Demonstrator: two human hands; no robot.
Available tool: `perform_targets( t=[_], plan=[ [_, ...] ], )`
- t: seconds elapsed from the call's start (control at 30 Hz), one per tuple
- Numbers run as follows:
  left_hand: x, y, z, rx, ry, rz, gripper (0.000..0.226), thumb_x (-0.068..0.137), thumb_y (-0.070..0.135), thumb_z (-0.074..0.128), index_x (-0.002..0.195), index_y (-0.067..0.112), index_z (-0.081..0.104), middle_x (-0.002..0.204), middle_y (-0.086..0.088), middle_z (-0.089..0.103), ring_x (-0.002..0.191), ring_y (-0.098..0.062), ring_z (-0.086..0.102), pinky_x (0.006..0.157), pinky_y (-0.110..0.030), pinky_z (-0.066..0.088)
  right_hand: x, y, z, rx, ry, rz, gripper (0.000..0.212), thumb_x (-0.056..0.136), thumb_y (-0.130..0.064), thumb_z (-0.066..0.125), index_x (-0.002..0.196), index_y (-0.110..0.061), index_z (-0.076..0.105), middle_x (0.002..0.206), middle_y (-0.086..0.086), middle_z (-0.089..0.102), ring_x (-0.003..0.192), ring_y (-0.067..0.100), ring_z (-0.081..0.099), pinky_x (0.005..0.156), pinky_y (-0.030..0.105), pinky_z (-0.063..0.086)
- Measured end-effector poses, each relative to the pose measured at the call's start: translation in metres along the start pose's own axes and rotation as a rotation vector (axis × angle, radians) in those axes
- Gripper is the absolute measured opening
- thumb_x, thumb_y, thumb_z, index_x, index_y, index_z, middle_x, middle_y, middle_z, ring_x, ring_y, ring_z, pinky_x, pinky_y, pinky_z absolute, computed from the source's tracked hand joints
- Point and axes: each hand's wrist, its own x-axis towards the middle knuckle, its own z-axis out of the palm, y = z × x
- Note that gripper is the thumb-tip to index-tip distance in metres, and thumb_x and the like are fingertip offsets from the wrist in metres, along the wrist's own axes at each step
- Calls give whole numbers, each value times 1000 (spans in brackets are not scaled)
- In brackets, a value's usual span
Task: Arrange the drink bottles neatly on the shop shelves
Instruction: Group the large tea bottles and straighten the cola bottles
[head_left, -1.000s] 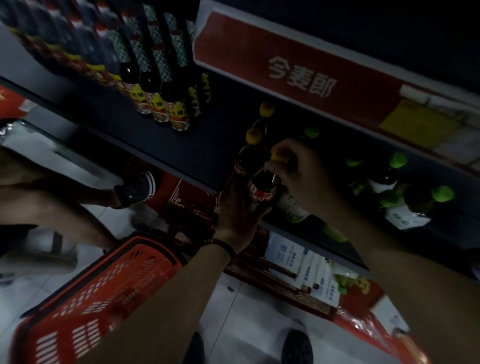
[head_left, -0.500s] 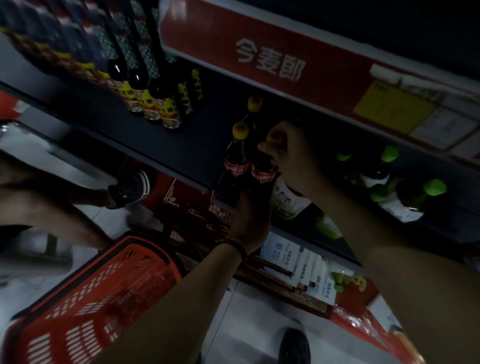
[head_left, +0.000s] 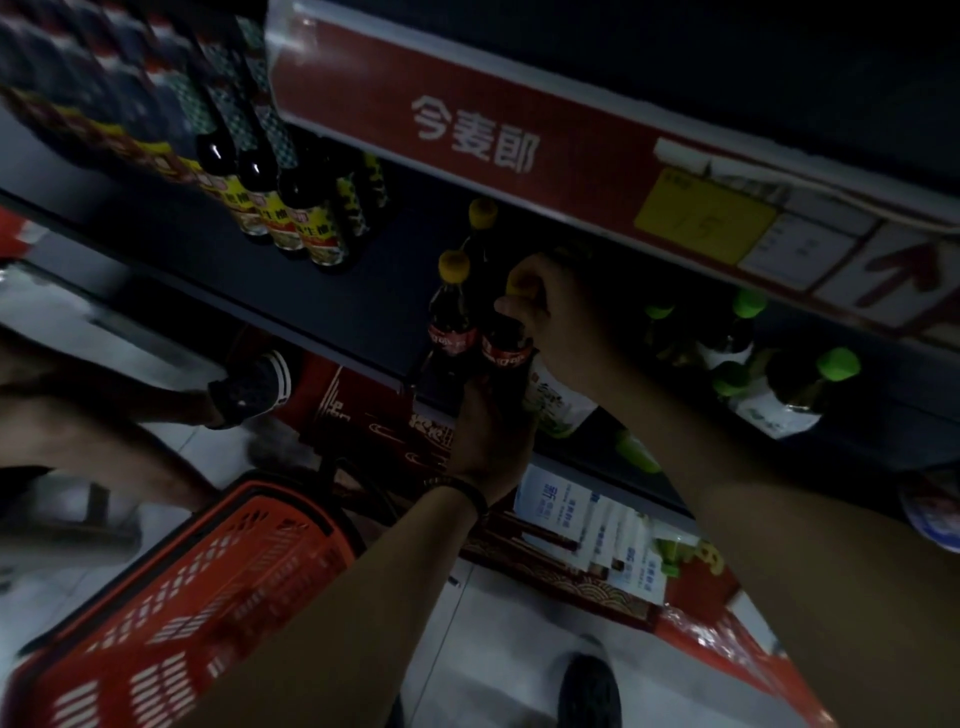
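dim shelf (head_left: 311, 291), frame centre: cola bottle (head_left: 506, 353) at its front edge, right hand (head_left: 561, 322) pinching the cap (head_left: 519, 283), left hand (head_left: 493, 431) gripping the base; a crooked push could topple the neighbouring bottle (head_left: 451, 332).

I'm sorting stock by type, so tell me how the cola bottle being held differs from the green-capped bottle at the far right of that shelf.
Cap: the cola bottle has a yellow one, the green-capped bottle a bright green one. Label: red on the cola bottle, white on the green-capped bottle. State: the right hand grips the cola bottle's top and the left hand its base; the green-capped bottle stands untouched. Both look dark inside.
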Motion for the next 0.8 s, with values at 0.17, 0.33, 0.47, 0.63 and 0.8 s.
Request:
perform_targets(
  t=[0.17, 0.33, 0.47, 0.63, 0.8],
  plan=[
    [-6, -4, 9, 39, 1, 5, 75, 89, 29, 75, 150, 12, 36, 148, -11, 53, 135, -29, 55, 110, -51, 52, -30, -15, -11, 19, 95, -25, 50, 100, -27, 70, 143, -9, 52, 134, 7, 62, 122, 16, 59, 98, 24, 51],
    [-10, -12, 21, 81, -23, 113, 83, 80, 53, 71, 150, 25, 37, 148, -2, 52, 134, -22, 56, 106, -51, 54, -117, 28, -14, -42, 448, 54, 19, 99, -32, 69, 110, -17, 63, 99, -2, 67, 89, 7, 64, 70, 21, 48],
    [-19, -11, 33, 116, -72, 173, 95, 80, 35, 78, 158, 14, 29, 157, -9, 45, 145, -28, 47, 117, -49, 46, -174, 93, -17, -62, 600, 400, 34, 90, -25, 80, 112, -18, 55, 100, 6, 68, 93, 23, 69, 74, 32, 51],
    [-15, -16, 47, 55, -29, 153, 111, 77, 15, 89, 163, 20, 18, 164, -9, 32, 150, -29, 39, 119, -53, 43, -184, 144, -36, -123, 574, 420, 70, 77, -57, 77, 129, -19, 51, 121, 8, 63, 114, 33, 62, 87, 44, 55],
    [-20, -25, 63, 81, 32, 180, 108, 76, 17, 89, 159, 12, 19, 161, -12, 32, 148, -32, 39, 117, -56, 44, -153, 164, -43, -82, 511, 344, 103, 65, -79, 81, 145, -26, 42, 142, 0, 57, 133, 24, 57, 98, 49, 57]
  ],
)
